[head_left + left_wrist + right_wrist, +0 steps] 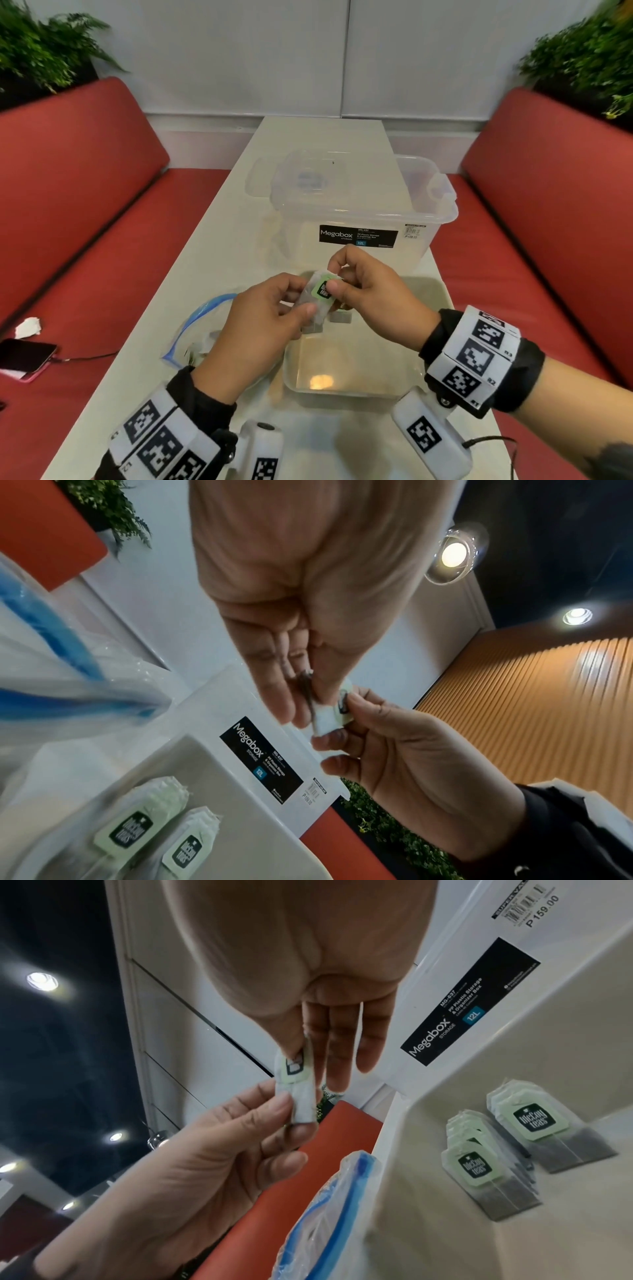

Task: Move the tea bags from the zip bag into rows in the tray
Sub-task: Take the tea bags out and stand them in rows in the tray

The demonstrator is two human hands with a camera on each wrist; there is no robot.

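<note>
A tea bag [320,297] with a green tag is held up in the air over the far end of the tray [356,390]. It is pinched from both sides. The left hand [260,325] has its grip closed on the bag's lower part, thumb on one face and fingers on the other. The right hand [370,291] has its grip closed on the top, with the thumb pressed on the green tag. Two short rows of tea bags [527,1153] are stood side by side at the far end of the tray, each with a green tag facing out. The zip bag [195,329] with its blue strip is laid on the desk [239,192] just left of the tray, and its mouth is open. More tea bags can be seen inside it, but they are blurred. A clear box [359,212] with a black label is set just behind the tray. A phone [25,358] is laid on the red seat to the left.
</note>
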